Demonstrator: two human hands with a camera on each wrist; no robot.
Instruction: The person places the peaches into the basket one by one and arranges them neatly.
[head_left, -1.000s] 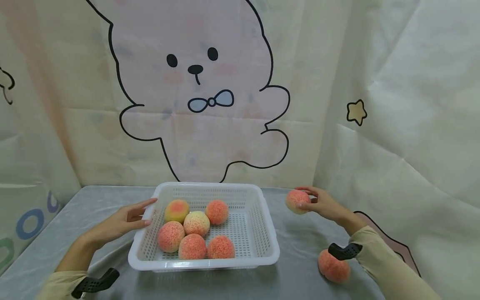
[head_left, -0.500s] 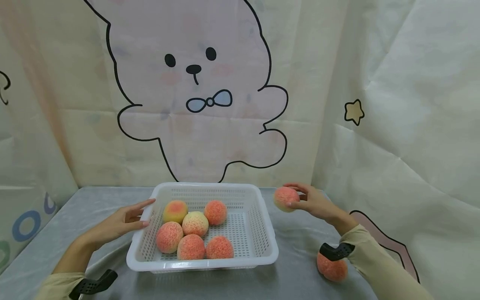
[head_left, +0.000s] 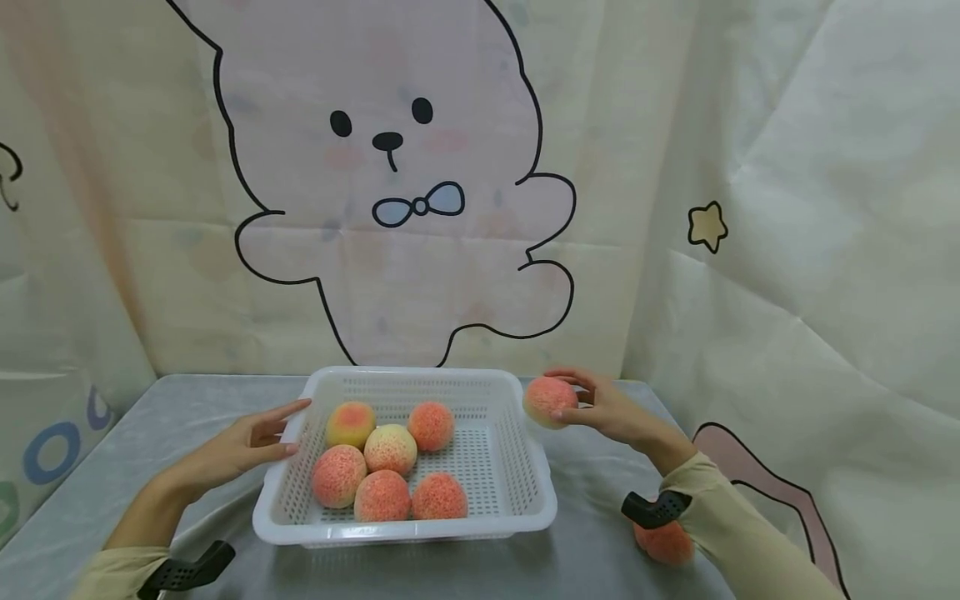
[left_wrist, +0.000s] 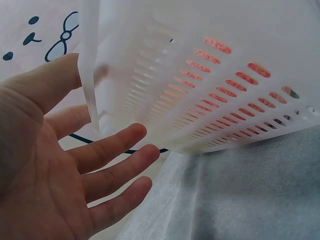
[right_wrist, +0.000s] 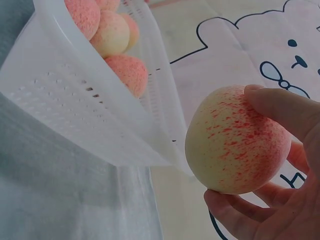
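My right hand [head_left: 600, 408] grips a pink-and-cream peach [head_left: 550, 400] in the air, just right of the far right corner of a white slotted basket [head_left: 517, 467]. The right wrist view shows thumb and fingers curled round this peach [right_wrist: 237, 140], with the basket's wall [right_wrist: 95, 125] beside it. Several peaches [head_left: 386, 462] lie inside the basket. My left hand [head_left: 247, 442] rests with straight fingers against the basket's left rim. In the left wrist view its palm [left_wrist: 45, 175] is spread beside the slotted wall [left_wrist: 210, 85].
Another peach [head_left: 663, 542] lies on the grey table [head_left: 592, 558] at the front right, partly behind my right wrist strap. A cloth backdrop with a cartoon rabbit [head_left: 397, 192] hangs close behind the table and along the right side.
My right hand has carried the peach leftward, from clear of the basket to just beside its right rim. The left hand and the basket have stayed in place.
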